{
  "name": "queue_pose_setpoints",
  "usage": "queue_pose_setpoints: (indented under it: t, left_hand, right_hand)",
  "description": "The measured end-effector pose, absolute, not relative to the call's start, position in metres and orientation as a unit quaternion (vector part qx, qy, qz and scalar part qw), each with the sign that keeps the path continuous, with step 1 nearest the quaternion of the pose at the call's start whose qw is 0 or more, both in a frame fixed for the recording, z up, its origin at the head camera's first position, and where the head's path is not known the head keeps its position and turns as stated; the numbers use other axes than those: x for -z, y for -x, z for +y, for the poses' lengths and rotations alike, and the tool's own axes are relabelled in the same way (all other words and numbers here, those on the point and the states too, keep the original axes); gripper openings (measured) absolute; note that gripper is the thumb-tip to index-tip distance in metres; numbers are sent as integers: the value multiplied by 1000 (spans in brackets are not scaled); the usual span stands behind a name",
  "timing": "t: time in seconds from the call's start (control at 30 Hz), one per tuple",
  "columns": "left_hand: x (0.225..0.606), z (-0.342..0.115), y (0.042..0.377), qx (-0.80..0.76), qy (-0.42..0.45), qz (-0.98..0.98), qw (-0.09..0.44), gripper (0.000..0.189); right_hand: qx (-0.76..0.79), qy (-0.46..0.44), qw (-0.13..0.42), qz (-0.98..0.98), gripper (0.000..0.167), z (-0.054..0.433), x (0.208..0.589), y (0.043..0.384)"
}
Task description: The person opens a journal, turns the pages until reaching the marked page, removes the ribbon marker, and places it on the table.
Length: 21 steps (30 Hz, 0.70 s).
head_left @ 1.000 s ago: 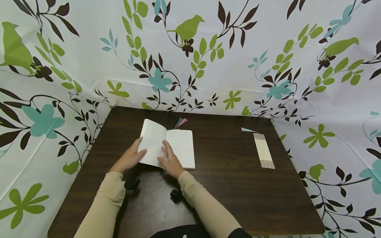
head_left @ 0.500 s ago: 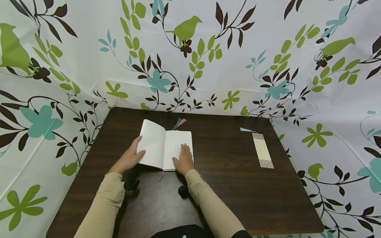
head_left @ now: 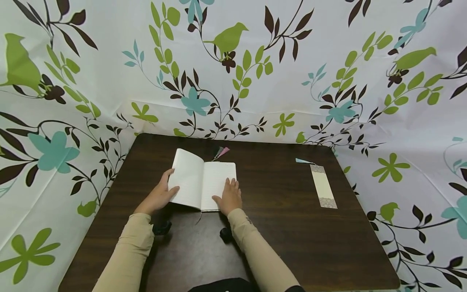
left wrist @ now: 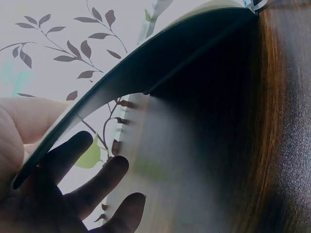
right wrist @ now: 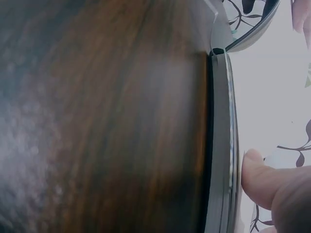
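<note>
An open notebook point(head_left: 187, 178) with white pages lies left of the table's middle, its left side lifted at a slant. My left hand point(head_left: 157, 196) grips that side by the outer edge, thumb on the page. In the left wrist view the other fingers point(left wrist: 99, 184) reach below the dark cover point(left wrist: 160, 63). My right hand point(head_left: 230, 196) rests on the faintly lined right page near its lower outer corner, fingers extended. The right thumb point(right wrist: 260, 182) lies by the edge of the page stack point(right wrist: 223, 145) in the right wrist view.
Pink and dark tassels point(head_left: 221, 152) stick out past the notebook's top. A thin ribbon point(head_left: 198, 218) hangs from its bottom. At the right of the dark wooden table point(head_left: 277, 235) lies a cream bookmark point(head_left: 323, 185) with a light blue tassel point(head_left: 304, 161). A patterned curtain point(head_left: 255, 93) surrounds the table.
My right hand has moved rightward from beside the fold onto the right page, then stayed there. My left hand keeps its grip on the notebook's left side.
</note>
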<state>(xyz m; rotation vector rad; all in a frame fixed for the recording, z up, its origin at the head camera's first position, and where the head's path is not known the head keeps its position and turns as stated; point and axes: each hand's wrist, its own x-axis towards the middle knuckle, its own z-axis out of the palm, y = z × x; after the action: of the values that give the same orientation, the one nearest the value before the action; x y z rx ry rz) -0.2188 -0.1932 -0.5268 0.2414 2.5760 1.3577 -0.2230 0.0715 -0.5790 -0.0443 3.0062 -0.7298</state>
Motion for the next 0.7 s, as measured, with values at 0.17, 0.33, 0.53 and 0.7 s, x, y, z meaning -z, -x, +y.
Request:
queue_pose_setpoints:
  t: [0.17,0.33,0.53,0.7]
  left_hand:
    - [527,-194,219,-458,-93,878,104,75]
    - [526,-194,219,-452,-93,881,105,76]
    - [526,-194,220,-446,-87,884,110,77]
    - [526,-193,220,-449,-89,882,112,77]
  right_hand:
    - [221,21,16,975,88,71,578,222]
    - [208,21,21,978,88,69,577,221]
    - [213,24,12,977,86,68,575,221]
    - [203,28,-2,979,83,68,573,222]
